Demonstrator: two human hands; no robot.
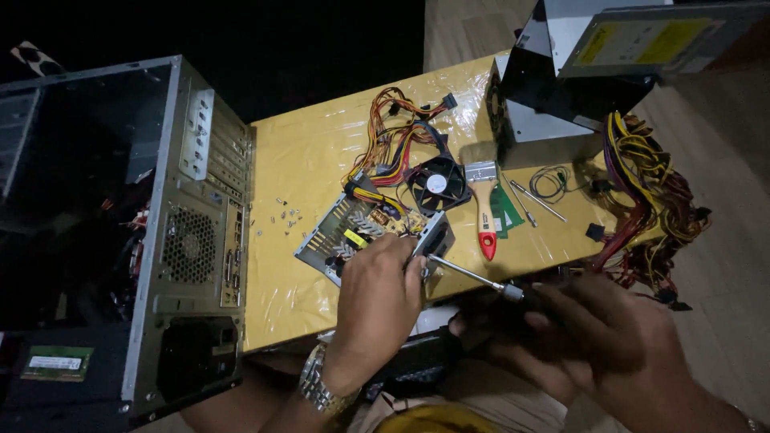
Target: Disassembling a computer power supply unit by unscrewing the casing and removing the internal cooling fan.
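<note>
Head view: at frame centre, the left hand (377, 293) clamps the opened power supply unit (365, 232) on the yellow table (305, 160). The right hand (597, 329) grips the screwdriver (473, 277), tip at the casing edge. Screw removal appears underway; turning calls for a seated, square tip.

- We see glossy, crinkled plastic film over the yellow table (321, 160).
- We see matt grey metal on the computer case (200, 200), left of frame.
- We see a shiny steel screwdriver (469, 274) shaft and a metal wristwatch (319, 389).
</note>
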